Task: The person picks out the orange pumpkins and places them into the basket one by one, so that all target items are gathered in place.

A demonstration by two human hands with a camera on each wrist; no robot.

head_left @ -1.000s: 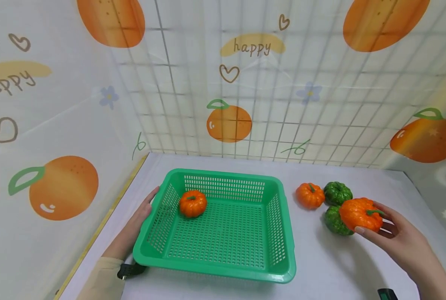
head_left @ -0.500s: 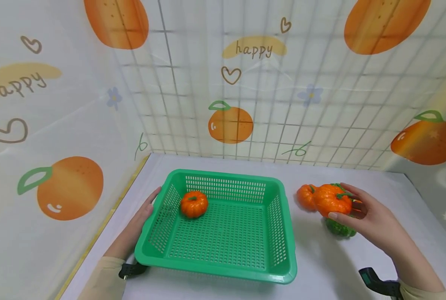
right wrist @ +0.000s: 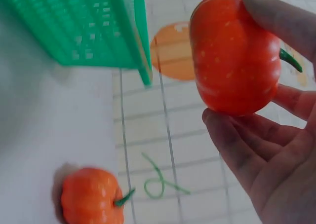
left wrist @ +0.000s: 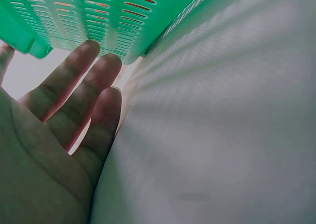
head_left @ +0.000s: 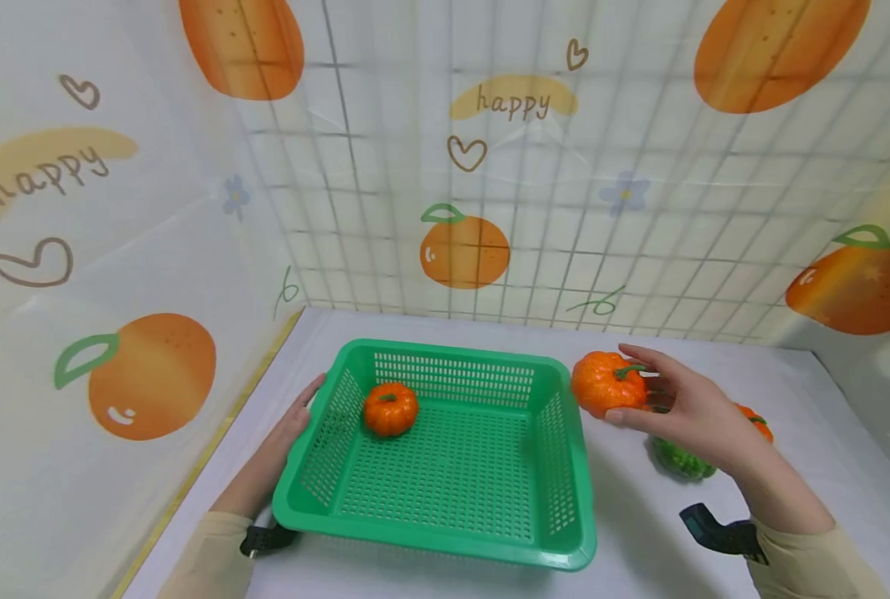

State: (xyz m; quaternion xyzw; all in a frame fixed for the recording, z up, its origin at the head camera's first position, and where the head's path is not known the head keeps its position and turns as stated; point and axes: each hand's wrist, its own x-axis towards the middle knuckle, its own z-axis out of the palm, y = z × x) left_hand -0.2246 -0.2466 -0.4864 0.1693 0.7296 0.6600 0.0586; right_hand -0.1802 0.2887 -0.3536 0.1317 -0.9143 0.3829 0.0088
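In the head view, my right hand pinches a small orange pumpkin with a green stem, thumb on the near side and fingers on the far side. It is raised beside the right rim of a green plastic basket. The right wrist view shows the held pumpkin between thumb and fingertips. Another orange pumpkin sits inside the basket at its left. My left hand lies along the basket's left outer wall; its fingers look straight in the left wrist view, tips at the slotted side.
A green pumpkin lies on the white table under my right hand. An orange pumpkin shows partly behind the right wrist. In the right wrist view, another orange pumpkin rests on the table. A patterned sheet hangs behind.
My right hand has carried the orange pumpkin leftward from above the green pumpkins to the basket's right rim. An orange pumpkin at the right has come into view. The left hand stays at the basket.
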